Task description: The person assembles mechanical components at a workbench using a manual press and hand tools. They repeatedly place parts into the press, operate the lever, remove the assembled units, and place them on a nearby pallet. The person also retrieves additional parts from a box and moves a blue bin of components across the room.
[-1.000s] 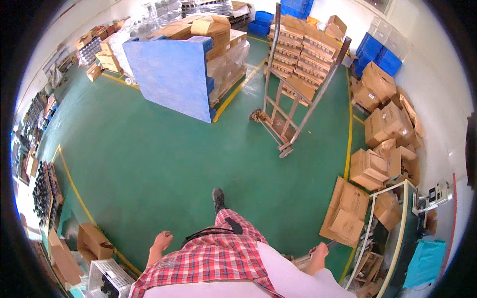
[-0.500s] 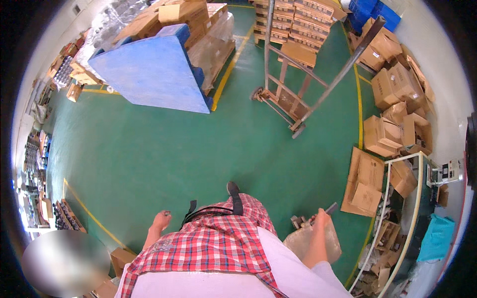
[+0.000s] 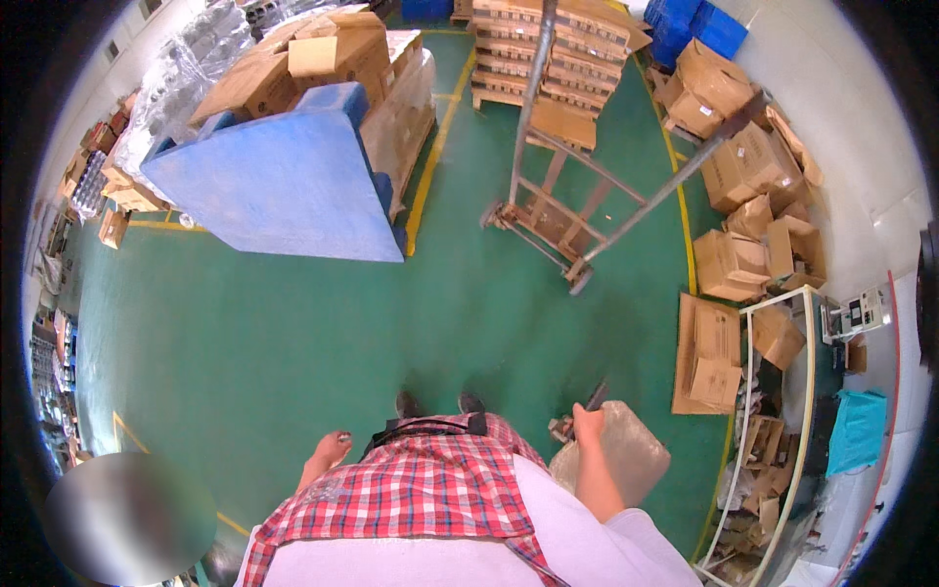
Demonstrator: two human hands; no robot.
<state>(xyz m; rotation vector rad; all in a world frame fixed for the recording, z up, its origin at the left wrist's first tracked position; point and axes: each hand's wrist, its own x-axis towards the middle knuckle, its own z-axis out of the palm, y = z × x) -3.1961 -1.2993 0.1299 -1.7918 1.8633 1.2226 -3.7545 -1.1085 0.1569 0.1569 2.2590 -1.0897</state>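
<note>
My right hand (image 3: 590,423) is closed around a dark-handled tool (image 3: 597,394). A brownish, metal-looking part (image 3: 560,428) shows on its left side; the tool's exact kind is unclear. Just below and right of this hand is a beige panel (image 3: 631,455) with rounded corners, like a stool seat, partly covered by my forearm. On the other side of my body, my left hand (image 3: 333,448) hangs low with curled fingers. Something small and dark shows at its fingertips, too small to name.
Ahead right stands a rusty hand truck (image 3: 562,220). A blue pallet (image 3: 284,176) leans against stacked cartons (image 3: 337,54) ahead left. Wooden pallets (image 3: 562,59) are piled at the back. Cardboard boxes (image 3: 748,166) and a white-framed rack (image 3: 807,382) line the right wall.
The pallet and hand truck appear slightly lower and further left. Both my shoes now show side by side, where one showed before. My right hand, with the tool, has shifted left.
</note>
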